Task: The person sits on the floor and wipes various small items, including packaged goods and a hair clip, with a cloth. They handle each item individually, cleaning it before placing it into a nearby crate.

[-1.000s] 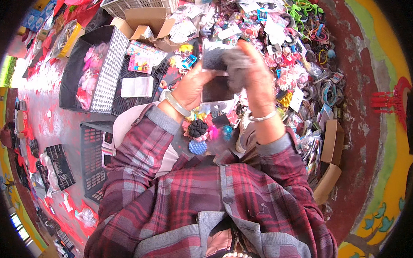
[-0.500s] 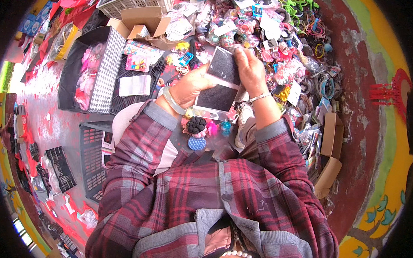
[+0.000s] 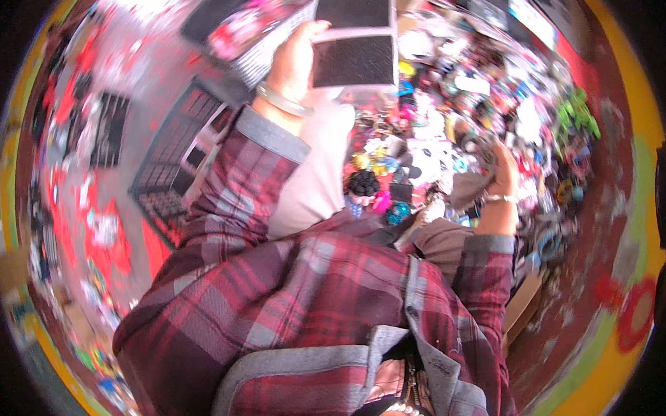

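My left hand (image 3: 293,66) is closed on the left edge of a flat, pale-edged piece with two black rectangular panels (image 3: 353,62), held up at the far side. Its thumb lies over the edge between the panels. My right hand (image 3: 502,169) is off this piece and low at the right, beside my knee and over the heap of small hair accessories (image 3: 464,90). Motion blurs its fingers, so what they touch does not show. Near my lap lie a black braided hair tie (image 3: 363,183) and a teal bauble (image 3: 398,213).
A dark plastic crate (image 3: 177,151) stands on the floor at my left. Beyond it is a patterned box (image 3: 269,45) with pink items. Bright green bands (image 3: 578,115) lie at the heap's right side, and a cardboard flap (image 3: 523,304) stands near my right elbow.
My right hand has let go of the black-panelled piece and moved down to the right. My left hand has raised the piece away from me. The whole view has turned.
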Tool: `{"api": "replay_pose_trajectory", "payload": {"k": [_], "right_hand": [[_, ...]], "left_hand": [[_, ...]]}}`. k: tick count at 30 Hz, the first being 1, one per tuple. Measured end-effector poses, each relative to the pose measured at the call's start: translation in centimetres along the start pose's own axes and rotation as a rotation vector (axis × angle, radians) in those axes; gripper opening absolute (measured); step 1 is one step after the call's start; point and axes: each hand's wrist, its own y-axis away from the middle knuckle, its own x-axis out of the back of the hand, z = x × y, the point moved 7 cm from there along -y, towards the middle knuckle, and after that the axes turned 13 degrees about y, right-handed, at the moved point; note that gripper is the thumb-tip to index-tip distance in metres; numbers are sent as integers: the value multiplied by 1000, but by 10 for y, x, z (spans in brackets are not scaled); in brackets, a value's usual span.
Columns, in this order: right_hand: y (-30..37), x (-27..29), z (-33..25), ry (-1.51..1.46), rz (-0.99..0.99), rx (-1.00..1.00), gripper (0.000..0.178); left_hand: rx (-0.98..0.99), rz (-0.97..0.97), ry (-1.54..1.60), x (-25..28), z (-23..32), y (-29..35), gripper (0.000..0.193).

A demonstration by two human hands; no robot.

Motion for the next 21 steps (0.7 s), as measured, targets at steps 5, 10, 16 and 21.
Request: {"api": "replay_pose_trajectory", "payload": {"k": [5,10,16,21], "right_hand": [[-4,-26,14,7,-107,-48,21],[-8,-18,47,220,-65,-141,24],[-20,-11,100,279,-48,-238,27],[-2,-46,121,312,-98,-282,22]], "left_hand": [[-59,135,268,197,103,17,17],[-211,616,36,402,150,98,11],[-33,1189,71,565,90,204,8],[90,1375,414,641,-10,242,11]]}}
